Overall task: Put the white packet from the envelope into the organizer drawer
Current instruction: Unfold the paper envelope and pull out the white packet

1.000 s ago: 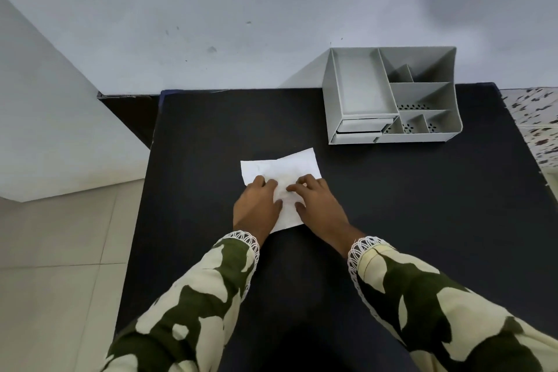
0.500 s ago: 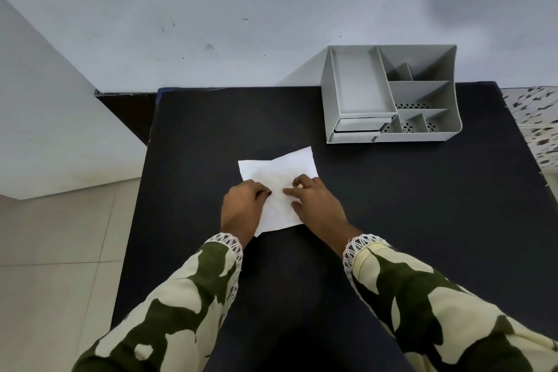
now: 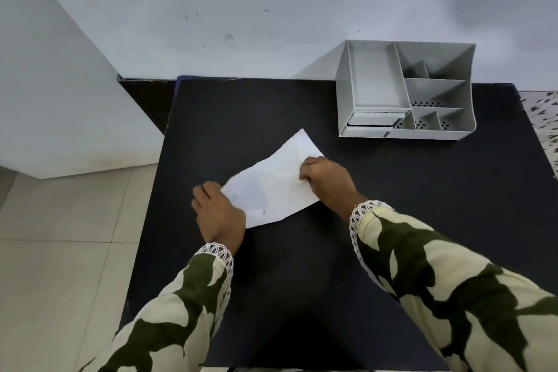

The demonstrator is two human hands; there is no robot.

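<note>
Both hands have spread apart: my left hand [image 3: 218,214] and right hand [image 3: 327,180] now pinch the flat white paper envelope [image 3: 271,187] with closed fingers above the black bench [image 3: 392,190].

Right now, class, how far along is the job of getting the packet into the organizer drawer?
Early. Done: nothing visible; no packet shows. In hand: the left hand and right hand grip opposite ends of the white envelope. Left: take out the packet and place it in the organizer drawer, barely ajar.
</note>
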